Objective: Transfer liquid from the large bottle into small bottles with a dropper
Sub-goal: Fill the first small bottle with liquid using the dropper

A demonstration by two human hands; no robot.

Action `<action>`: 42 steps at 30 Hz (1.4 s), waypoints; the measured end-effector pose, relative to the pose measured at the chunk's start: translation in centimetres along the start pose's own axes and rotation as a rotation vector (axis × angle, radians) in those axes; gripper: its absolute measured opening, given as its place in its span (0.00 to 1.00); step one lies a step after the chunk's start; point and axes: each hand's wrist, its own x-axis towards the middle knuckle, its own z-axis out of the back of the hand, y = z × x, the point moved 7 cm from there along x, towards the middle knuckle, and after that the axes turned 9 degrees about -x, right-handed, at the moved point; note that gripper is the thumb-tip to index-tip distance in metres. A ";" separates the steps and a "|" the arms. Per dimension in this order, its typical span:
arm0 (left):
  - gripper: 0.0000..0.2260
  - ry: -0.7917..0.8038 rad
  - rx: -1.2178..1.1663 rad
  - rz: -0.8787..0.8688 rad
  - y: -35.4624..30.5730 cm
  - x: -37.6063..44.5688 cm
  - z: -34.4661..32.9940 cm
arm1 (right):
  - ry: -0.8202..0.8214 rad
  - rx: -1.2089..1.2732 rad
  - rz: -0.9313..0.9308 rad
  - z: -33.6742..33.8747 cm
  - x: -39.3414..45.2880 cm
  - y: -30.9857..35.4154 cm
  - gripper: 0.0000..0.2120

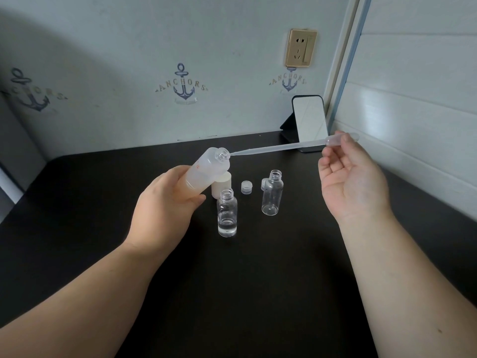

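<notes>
Dark tabletop [103, 228]. Left hand [165, 210] gripping tilted bottle [209, 166], right hand [353, 182] pinching dropper [278, 148] bulb. Risk: tip missing mouth, dripping.

Soft, dim daylight falls from the right, brightening the white panelled wall [413, 86] and glaring off the propped phone [309, 120] screen (a pale sheen). A broad shadow darkens the upper left wall. Edges bow with wide-angle distortion; focus is slightly soft throughout

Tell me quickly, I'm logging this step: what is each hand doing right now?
Left hand: grips the tilted large bottle.
Right hand: pinches the dropper by its bulb, tip at the bottle's mouth.
</notes>
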 end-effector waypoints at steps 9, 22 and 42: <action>0.19 0.004 0.063 -0.035 -0.2 0.1 0.0 | 0.015 -0.027 0.008 -0.2 -0.2 0.1 0.04; 0.23 0.022 0.152 -0.125 -0.8 0.0 -0.4 | 0.291 -0.231 0.084 -3.2 -1.7 -0.6 0.06; 0.23 0.000 0.156 -0.099 -0.4 0.2 -0.4 | 0.269 -0.245 0.052 -3.4 -1.8 -1.1 0.08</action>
